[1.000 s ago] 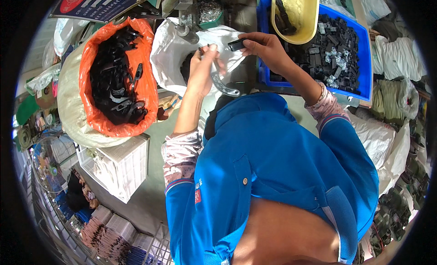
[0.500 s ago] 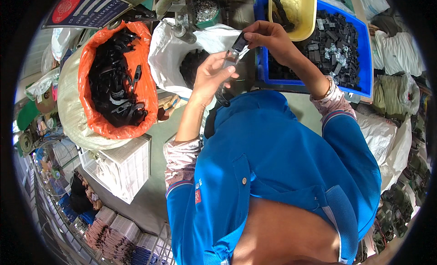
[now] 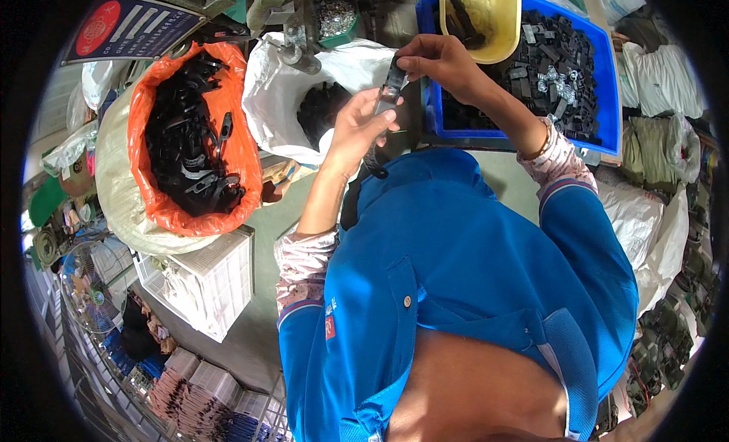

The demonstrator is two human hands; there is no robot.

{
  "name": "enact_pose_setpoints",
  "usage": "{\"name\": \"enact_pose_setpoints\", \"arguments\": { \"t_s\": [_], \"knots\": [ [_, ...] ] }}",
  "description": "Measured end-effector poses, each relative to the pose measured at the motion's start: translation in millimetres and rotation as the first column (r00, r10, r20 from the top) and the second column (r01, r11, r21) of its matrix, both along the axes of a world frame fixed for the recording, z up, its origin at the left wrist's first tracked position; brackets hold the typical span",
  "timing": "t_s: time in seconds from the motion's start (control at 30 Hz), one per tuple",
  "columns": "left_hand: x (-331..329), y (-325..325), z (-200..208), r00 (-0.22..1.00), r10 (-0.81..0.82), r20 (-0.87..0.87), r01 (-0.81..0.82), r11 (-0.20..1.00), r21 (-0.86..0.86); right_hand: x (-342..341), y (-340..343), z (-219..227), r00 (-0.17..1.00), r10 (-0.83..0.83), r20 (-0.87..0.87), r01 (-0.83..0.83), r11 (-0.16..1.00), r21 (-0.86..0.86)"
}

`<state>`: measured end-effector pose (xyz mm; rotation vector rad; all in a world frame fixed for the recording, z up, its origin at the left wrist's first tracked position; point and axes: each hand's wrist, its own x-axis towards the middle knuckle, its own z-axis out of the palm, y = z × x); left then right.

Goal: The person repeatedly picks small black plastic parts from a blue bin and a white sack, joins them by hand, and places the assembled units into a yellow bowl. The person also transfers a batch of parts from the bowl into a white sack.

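Observation:
My left hand (image 3: 352, 134) grips a black plastic lever-like part (image 3: 386, 102) between thumb and fingers. A curved black end (image 3: 373, 164) shows below that hand; it appears to belong to the same part. From the upper right, my right hand (image 3: 439, 62) pinches a small black plastic piece (image 3: 396, 71). Its lower end meets the top of the lever-like part, and the two lie in one line. Whether they are joined, I cannot tell. Beneath my hands, a white sack (image 3: 266, 100) holds dark parts.
At left stands an orange-lined sack (image 3: 138, 153) of black parts, beside a white crate (image 3: 228, 282). A blue tray (image 3: 610, 100) of black and metal pieces lies at right, with a yellow tub (image 3: 510, 24) over its corner. A green container (image 3: 338, 39) holds small metal bits.
My right hand has shifted slightly left, bringing the small piece down against the lever-like part. The gap between them has closed, and the two pieces line up straighter.

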<state>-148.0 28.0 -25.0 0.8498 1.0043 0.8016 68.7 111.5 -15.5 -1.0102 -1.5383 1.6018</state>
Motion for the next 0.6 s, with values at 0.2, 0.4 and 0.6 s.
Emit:
{"name": "enact_pose_setpoints", "arguments": {
  "t_s": [0.2, 0.4, 0.6],
  "knots": [
    [5, -1, -3, 1.000, 0.008, 0.030, -0.008, 1.000, -0.005, -1, -1, -16, 0.987, -0.087, -0.132, 0.057, 0.975, -0.216],
    [7, 0, -1, 0.999, 0.040, 0.032, -0.040, 0.999, -0.023, 0, -3, -28, 0.966, -0.115, -0.230, 0.047, 0.958, -0.284],
    [6, -1, -1, 0.999, 0.033, 0.022, -0.032, 0.999, -0.042, 1, -4, -9, 0.994, -0.004, -0.107, -0.022, 0.971, -0.240]
  ]
}}
